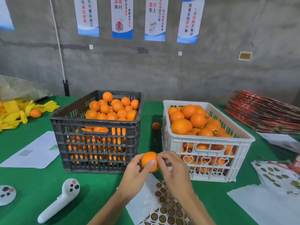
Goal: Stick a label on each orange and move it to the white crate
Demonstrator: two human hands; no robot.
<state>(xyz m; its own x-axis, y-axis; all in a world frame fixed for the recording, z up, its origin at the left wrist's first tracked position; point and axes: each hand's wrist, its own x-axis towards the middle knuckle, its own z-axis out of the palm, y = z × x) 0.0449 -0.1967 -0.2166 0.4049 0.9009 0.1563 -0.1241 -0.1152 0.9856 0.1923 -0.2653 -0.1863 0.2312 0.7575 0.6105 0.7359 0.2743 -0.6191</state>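
Observation:
My left hand (135, 172) grips an orange (148, 159) in front of the gap between the two crates, thumb across its front. My right hand (172, 168) touches the orange's right side with curled fingertips; whether a label sits under them is hidden. A black crate (95, 125) heaped with oranges stands on the left. On the right is the white crate (209, 143), also heaped with oranges, some carrying shiny labels. Below my hands lies a sheet of round gold labels (164, 207).
A green table (32, 179) carries a white controller (60, 200), paper sheets (34, 151), more label sheets (276, 176) at right, yellow foam nets (14, 111) with a loose orange (35, 113), and another orange (155, 126) between the crates. Red flat cartons (266, 111) are stacked far right.

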